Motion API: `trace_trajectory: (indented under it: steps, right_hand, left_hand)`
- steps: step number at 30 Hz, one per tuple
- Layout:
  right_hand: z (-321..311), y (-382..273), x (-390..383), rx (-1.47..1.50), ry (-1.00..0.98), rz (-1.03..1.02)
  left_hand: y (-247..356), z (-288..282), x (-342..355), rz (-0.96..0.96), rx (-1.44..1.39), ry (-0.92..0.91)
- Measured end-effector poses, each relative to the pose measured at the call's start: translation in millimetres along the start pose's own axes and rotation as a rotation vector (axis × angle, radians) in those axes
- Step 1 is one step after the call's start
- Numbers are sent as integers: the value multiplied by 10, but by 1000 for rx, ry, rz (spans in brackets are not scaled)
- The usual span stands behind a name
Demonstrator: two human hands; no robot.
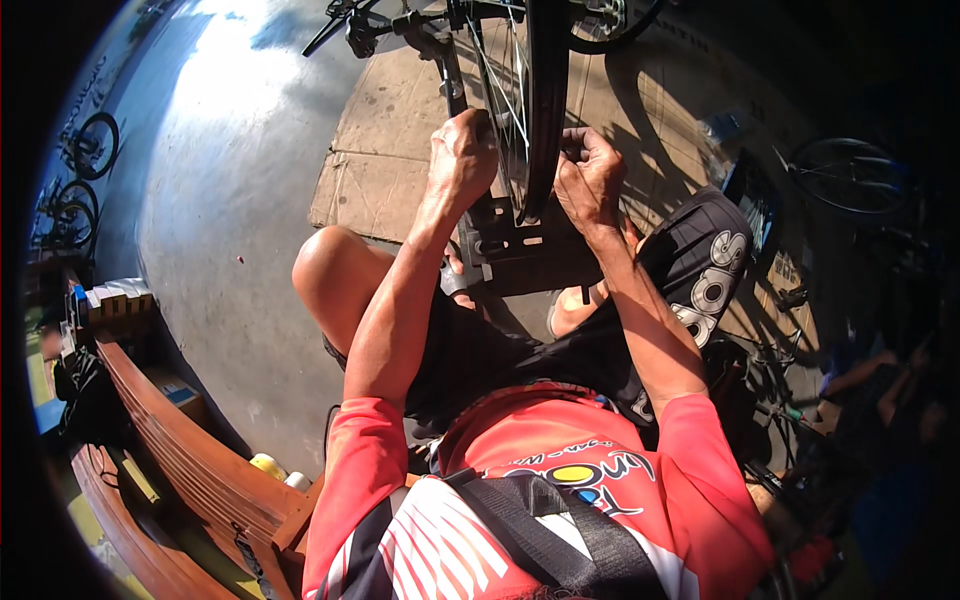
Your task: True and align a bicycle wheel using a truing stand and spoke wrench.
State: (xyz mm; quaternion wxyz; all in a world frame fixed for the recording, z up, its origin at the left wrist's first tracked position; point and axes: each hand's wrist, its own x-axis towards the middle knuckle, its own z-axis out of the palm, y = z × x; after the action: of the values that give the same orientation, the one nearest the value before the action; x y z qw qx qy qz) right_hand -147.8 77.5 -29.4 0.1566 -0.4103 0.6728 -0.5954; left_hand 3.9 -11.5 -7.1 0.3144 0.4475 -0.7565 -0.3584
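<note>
A bicycle wheel with a black tire (548, 90) and thin spokes (508, 95) stands upright in front of me, held in a dark metal stand. The stand's wide base (540, 265) lies on the ground between my legs. On the wheel's left side, my left hand (465, 158) is closed at the lower end of a dark upright (452, 85); what its fingers grip is hidden. My right hand (590, 175) is on the right side, close to the tire, with fingers curled and thumb pressed in. Whatever it pinches is too small or hidden to make out.
Flattened cardboard (370, 175) covers the ground under the stand. A slatted wooden bench (190, 440) is at my left, with a box (120, 300) at its far end. Bicycles (95, 147) stand far left. Another wheel (848, 175) lies at the right, in shade.
</note>
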Motion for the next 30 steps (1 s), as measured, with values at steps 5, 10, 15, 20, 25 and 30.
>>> trace_trajectory:
  steps: [5,10,15,20,25,30]
  right_hand:
    - [-9,33,-9,74,-19,-9]
    - [0,14,-9,22,44,-56]
    - [3,41,-2,-42,45,-101]
    - [28,86,-3,67,64,-115]
    - [2,78,28,15,25,-60]
    - [-27,17,-6,73,-10,38]
  left_hand:
    - [-18,0,-2,41,-24,18]
    - [-51,48,5,91,-108,110]
    - [-133,43,3,130,-154,67]
    - [-105,44,18,-71,-450,-81]
    - [-73,-47,-3,-69,-489,44]
    - [-99,10,20,84,77,-32]
